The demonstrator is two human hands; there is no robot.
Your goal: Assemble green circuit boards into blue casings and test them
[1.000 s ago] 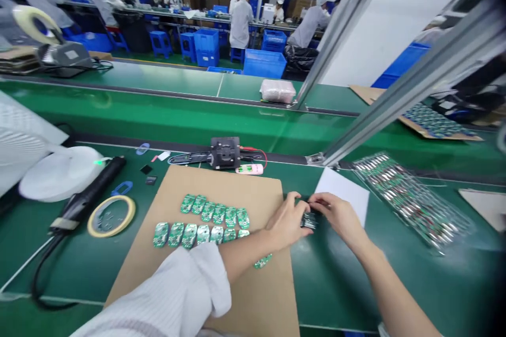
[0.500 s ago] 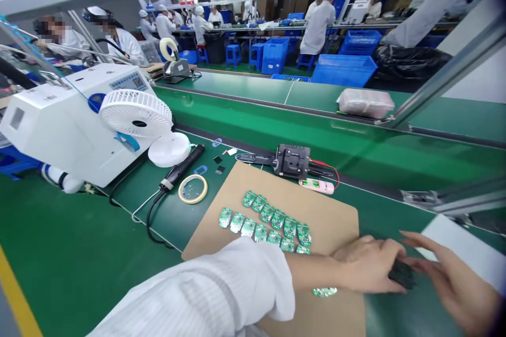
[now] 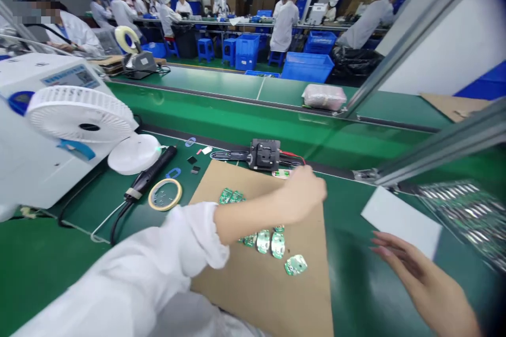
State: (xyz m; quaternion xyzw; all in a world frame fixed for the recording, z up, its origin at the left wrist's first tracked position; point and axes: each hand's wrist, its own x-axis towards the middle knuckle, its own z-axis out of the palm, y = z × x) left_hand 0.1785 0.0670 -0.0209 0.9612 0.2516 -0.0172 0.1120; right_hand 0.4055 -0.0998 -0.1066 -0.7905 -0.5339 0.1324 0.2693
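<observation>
My left hand (image 3: 302, 195) reaches across the brown board (image 3: 269, 295), its fingers curled near the pink-and-green strip (image 3: 281, 173) and the red wire (image 3: 291, 153); what it holds, if anything, is hidden. Just behind it sits a black block-shaped device (image 3: 265, 154). Green circuit boards (image 3: 278, 245) lie in rows on the brown board, partly under my left forearm, and a single one (image 3: 295, 265) rests apart. On the right, my right hand (image 3: 422, 279) hovers with fingers spread and nothing in them, beside a white sheet (image 3: 401, 221).
At left are a white fan (image 3: 81, 116), a white machine (image 3: 35, 158), a black-handled tool (image 3: 152, 175) and a tape ring (image 3: 165, 194) with small parts inside. More circuit boards (image 3: 470, 216) lie far right. A metal post (image 3: 407, 37) slants at right. People stand beyond the benches.
My left hand has left the dark piece near my right hand and moved up and left toward the black device. The dark piece no longer shows. The view has shifted right.
</observation>
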